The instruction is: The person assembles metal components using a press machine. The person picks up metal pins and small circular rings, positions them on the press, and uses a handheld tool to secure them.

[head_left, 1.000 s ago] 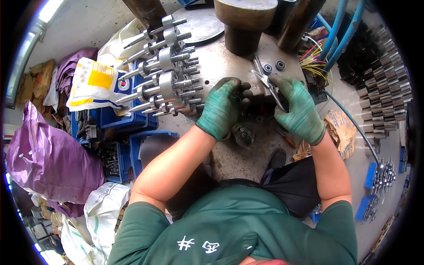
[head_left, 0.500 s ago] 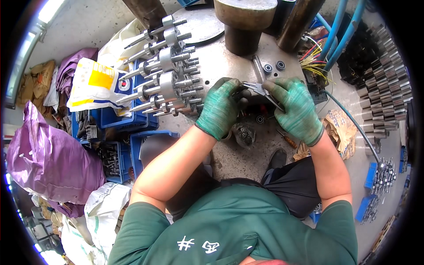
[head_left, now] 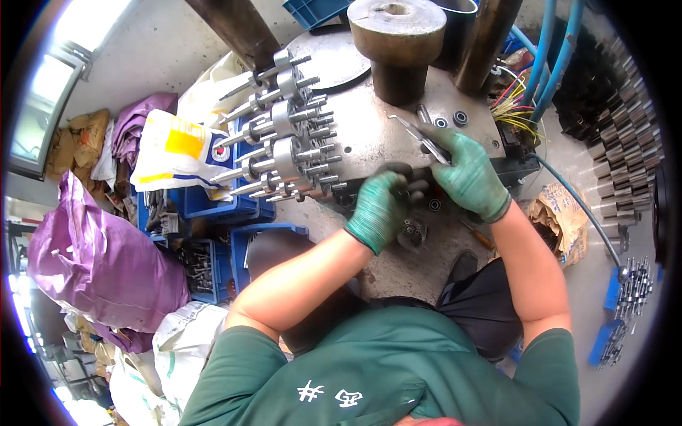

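My right hand (head_left: 470, 174), in a green glove with a dark palm, is closed round slim metal pliers (head_left: 410, 130) with a bent tip, pointing up and left over the steel table. Lower and to the left, my left hand (head_left: 382, 206), gloved alike, is at the table's dark front edge. Its fingers are curled in; what they hold, if anything, is hidden. Just beyond the pliers are a short metal rod (head_left: 423, 113) and two small ball bearings, one nearer (head_left: 440, 122) and one farther (head_left: 460, 118). Another ring-shaped bearing (head_left: 434, 205) shows below the table edge.
Gear-bearing metal shafts (head_left: 288, 156) are stacked at the table's left. A heavy steel press ram (head_left: 396, 42) stands at the back. Blue crates (head_left: 213, 202) and a purple sack (head_left: 99, 263) are to the left; loose wires (head_left: 515, 106) and stacked metal cylinders (head_left: 618, 142) to the right.
My left hand has drawn away from the pliers' tip, down toward the table's front edge. The pliers have swung to point farther up the table. The whole view has shifted slightly.
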The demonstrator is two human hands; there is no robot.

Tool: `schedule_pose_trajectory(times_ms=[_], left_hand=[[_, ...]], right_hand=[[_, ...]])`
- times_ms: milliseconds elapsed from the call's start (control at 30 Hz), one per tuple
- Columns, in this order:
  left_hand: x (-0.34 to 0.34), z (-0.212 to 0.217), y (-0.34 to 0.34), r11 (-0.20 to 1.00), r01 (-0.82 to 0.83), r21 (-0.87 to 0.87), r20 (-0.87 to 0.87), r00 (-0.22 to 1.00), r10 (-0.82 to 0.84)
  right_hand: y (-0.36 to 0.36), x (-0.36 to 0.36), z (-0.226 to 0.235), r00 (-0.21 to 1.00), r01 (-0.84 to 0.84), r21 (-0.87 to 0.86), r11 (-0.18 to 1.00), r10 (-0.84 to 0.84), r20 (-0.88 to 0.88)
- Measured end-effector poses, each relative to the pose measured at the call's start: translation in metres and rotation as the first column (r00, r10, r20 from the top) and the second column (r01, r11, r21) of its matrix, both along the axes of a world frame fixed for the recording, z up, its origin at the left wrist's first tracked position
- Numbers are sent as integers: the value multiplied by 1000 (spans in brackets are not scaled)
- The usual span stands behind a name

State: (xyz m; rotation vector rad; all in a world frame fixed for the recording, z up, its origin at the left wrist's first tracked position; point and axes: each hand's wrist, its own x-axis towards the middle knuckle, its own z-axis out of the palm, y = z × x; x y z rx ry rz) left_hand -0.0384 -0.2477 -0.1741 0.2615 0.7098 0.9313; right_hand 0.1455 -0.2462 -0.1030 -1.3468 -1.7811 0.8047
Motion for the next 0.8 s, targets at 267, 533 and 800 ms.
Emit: schedule_pose_trajectory(times_ms=[267,533,800], left_hand=[[23,-43,-42,952,276,-131,-181,938,-297],[12,-87,-33,852,437,290,-477,837,-267],[18,-32,-33,945,289,-152,-247,915,-320]], right_hand=[[58,-53,-33,990,16,-39,999,-21,-137],[77,-83,-23,990,-65,-308,949,21,-142],[95,-91,-44,977,-87,-330,940,16,-212]])
